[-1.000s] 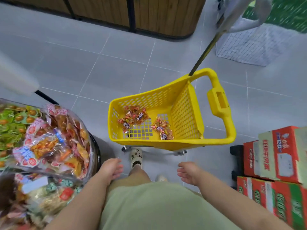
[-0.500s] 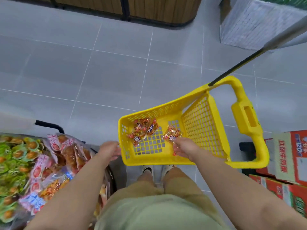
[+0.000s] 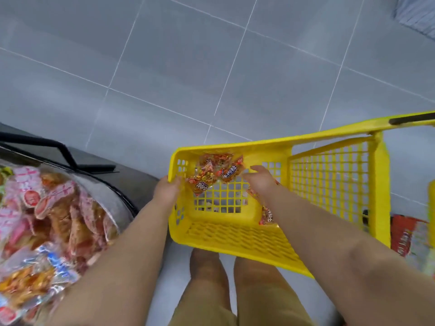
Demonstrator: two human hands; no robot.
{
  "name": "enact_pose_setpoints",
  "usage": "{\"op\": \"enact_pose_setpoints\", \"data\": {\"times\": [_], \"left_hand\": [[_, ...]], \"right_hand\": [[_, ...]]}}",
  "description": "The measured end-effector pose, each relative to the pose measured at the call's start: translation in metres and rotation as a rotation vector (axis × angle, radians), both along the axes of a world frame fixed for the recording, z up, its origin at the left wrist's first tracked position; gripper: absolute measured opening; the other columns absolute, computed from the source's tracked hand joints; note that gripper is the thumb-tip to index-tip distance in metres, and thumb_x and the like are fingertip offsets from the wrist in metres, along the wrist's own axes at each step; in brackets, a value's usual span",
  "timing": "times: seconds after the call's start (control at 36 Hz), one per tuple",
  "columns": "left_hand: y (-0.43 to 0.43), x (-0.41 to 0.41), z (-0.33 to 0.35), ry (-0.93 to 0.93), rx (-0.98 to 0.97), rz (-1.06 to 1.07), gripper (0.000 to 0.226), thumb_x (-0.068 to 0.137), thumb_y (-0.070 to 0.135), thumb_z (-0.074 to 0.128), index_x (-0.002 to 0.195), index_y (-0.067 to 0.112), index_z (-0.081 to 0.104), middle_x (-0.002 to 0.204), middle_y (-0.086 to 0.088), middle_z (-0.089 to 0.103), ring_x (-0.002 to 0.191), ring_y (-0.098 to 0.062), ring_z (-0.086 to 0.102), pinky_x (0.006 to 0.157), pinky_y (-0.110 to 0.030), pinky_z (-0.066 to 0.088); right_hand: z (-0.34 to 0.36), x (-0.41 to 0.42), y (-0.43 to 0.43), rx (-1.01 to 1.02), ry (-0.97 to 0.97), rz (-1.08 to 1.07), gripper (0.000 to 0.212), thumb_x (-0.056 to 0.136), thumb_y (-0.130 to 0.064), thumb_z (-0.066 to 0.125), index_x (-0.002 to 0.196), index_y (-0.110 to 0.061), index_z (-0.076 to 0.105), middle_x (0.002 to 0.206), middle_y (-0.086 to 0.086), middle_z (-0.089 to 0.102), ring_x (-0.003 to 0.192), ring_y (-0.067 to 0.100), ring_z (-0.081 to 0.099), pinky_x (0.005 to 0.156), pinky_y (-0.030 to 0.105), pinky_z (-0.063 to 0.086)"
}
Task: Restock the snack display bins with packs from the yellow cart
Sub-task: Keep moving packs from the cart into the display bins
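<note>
The yellow cart [image 3: 237, 241] was seen standing on the grey tiled floor [image 3: 211, 67], directly in front of the person's knees, with its mesh walls and base in full view. A small pile of red and orange snack packs [image 3: 216, 175] lay against its far wall, and one more pack [image 3: 267, 215] was seen on the base, partly hidden beneath the right forearm. The right hand [image 3: 261, 182] was reached down into the cart, its fingers held out fairly straight and laid against the near edge of the pile; nothing was seen clasped in it. The left hand [image 3: 168, 189] was placed at the cart's left wall, its fingertips just beside the lowest pack of the pile; whether the rim or a pack was gripped could not be told. The snack display bin [image 3: 113, 198], heaped with wrapped packs, was seen close by on the left, and a red carton [image 3: 404, 234] on the right beyond the cart.
</note>
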State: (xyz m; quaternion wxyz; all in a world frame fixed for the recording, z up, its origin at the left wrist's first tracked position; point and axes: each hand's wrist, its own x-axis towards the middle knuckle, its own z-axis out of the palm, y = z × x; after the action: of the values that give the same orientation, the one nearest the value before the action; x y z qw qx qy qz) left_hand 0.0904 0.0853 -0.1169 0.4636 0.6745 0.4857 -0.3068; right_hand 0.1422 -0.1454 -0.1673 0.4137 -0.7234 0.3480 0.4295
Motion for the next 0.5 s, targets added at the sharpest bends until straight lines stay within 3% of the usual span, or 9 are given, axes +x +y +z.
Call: {"op": "enact_pose_setpoints", "data": {"times": [0.06, 0.11, 0.19, 0.31, 0.36, 0.42, 0.5], "left_hand": [[0.002, -0.002, -0.007, -0.034, 0.021, -0.031, 0.036, 0.100, 0.033, 0.046, 0.115, 0.004, 0.062, 0.116, -0.023, 0.064, 0.107, -0.039, 0.061, 0.096, -0.051, 0.047], [0.003, -0.004, -0.013, -0.055, 0.041, -0.078, 0.039, 0.101, 0.034, 0.043, 0.116, 0.002, 0.061, 0.116, -0.025, 0.064, 0.107, -0.039, 0.060, 0.096, -0.051, 0.047], [0.003, -0.003, -0.015, -0.060, 0.047, -0.099, 0.042, 0.101, 0.036, 0.042, 0.117, 0.002, 0.060, 0.114, -0.024, 0.064, 0.106, -0.039, 0.060, 0.096, -0.052, 0.047], [0.004, -0.004, -0.018, -0.054, 0.065, -0.114, 0.039, 0.101, 0.038, 0.041, 0.112, 0.006, 0.061, 0.108, -0.022, 0.065, 0.102, -0.038, 0.061, 0.093, -0.047, 0.049], [0.003, -0.004, -0.018, -0.056, 0.061, -0.092, 0.038, 0.101, 0.037, 0.042, 0.111, 0.005, 0.062, 0.107, -0.023, 0.065, 0.101, -0.038, 0.062, 0.093, -0.048, 0.049], [0.003, -0.003, -0.018, -0.052, 0.050, -0.067, 0.039, 0.101, 0.037, 0.043, 0.115, 0.005, 0.061, 0.109, -0.022, 0.065, 0.101, -0.038, 0.062, 0.094, -0.050, 0.049], [0.002, -0.002, -0.018, -0.050, 0.045, -0.059, 0.036, 0.101, 0.037, 0.042, 0.113, 0.008, 0.061, 0.110, -0.021, 0.065, 0.102, -0.037, 0.062, 0.094, -0.050, 0.049]], "right_hand": [[-0.014, 0.013, 0.005, -0.043, -0.076, 0.028, 0.077, 0.078, -0.022, 0.076, 0.142, -0.015, 0.034, 0.137, 0.013, 0.047, 0.112, 0.025, 0.055, 0.082, 0.029, 0.045], [-0.025, 0.023, 0.010, -0.087, -0.116, 0.135, 0.088, 0.071, -0.025, 0.082, 0.144, -0.017, 0.033, 0.147, 0.009, 0.037, 0.130, 0.027, 0.043, 0.096, 0.034, 0.044], [-0.039, 0.031, 0.014, -0.102, -0.140, 0.239, 0.082, 0.069, -0.023, 0.084, 0.137, -0.017, 0.040, 0.141, 0.006, 0.045, 0.126, 0.025, 0.047, 0.098, 0.033, 0.043], [-0.047, 0.028, 0.014, -0.094, -0.178, 0.395, 0.045, 0.070, -0.023, 0.081, 0.102, -0.022, 0.050, 0.107, 0.004, 0.058, 0.104, 0.025, 0.057, 0.071, 0.025, 0.041], [-0.051, 0.021, 0.012, -0.037, -0.186, 0.474, 0.040, 0.072, -0.021, 0.080, 0.094, -0.021, 0.046, 0.105, 0.000, 0.054, 0.099, 0.023, 0.056, 0.071, 0.023, 0.038], [-0.055, 0.014, 0.010, 0.013, -0.190, 0.521, 0.047, 0.073, -0.018, 0.079, 0.104, -0.019, 0.044, 0.113, -0.001, 0.052, 0.099, 0.022, 0.054, 0.074, 0.025, 0.040], [-0.061, 0.007, 0.011, 0.074, -0.166, 0.516, 0.079, 0.070, -0.014, 0.081, 0.133, -0.019, 0.034, 0.120, 0.001, 0.051, 0.101, 0.022, 0.055, 0.079, 0.028, 0.043]]}}
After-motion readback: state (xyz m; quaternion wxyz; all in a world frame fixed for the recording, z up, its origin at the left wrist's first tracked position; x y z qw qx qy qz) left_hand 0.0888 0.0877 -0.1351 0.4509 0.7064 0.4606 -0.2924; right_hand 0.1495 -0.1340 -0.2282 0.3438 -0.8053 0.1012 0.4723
